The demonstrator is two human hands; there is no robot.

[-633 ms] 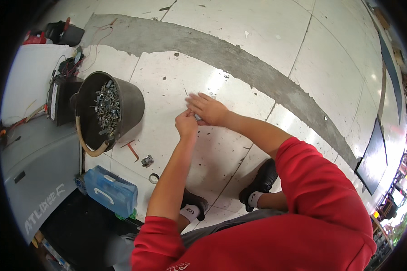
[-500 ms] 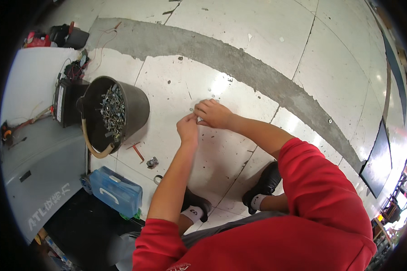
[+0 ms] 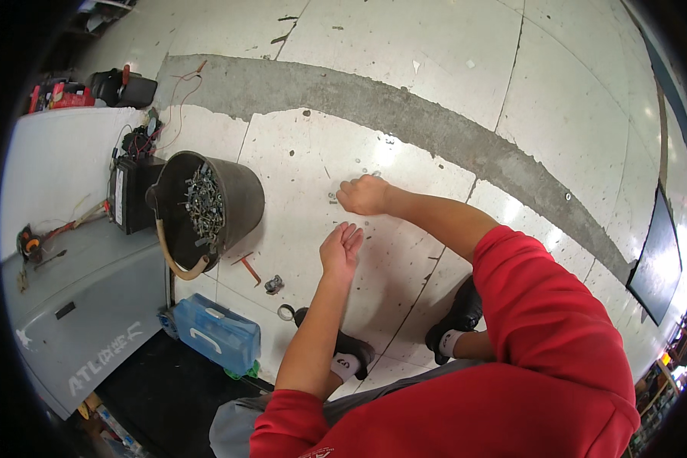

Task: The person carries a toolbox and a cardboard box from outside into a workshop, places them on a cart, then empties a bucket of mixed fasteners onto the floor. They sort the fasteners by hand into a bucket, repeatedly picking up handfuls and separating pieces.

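Note:
My right hand [image 3: 364,195] is low over the white tiled floor, palm down, its fingers bent together beside a few small metal pieces that look like nuts or washers [image 3: 332,196]. Whatever is between its fingertips is hidden. Nearer to me, my left hand [image 3: 341,248] is turned partly palm up with its fingers curled in. I cannot make out what it holds, if anything. More small round pieces [image 3: 364,170] lie just beyond the right hand. To the left, a tipped dark bucket [image 3: 244,200] contains a heap of bolts and screws [image 3: 204,206].
By the bucket lie an orange-red T-shaped tool [image 3: 246,267], a small metal part [image 3: 273,285] and a dark ring [image 3: 285,312]. A blue plastic case [image 3: 217,332], a grey panel [image 3: 91,305] and a black battery [image 3: 136,195] stand left. A flat dark panel [image 3: 659,256] is far right.
My hands were together and are now apart. The left one has drawn back toward me, palm turning up; the right stays low by the small pieces. The whole view has shifted slightly.

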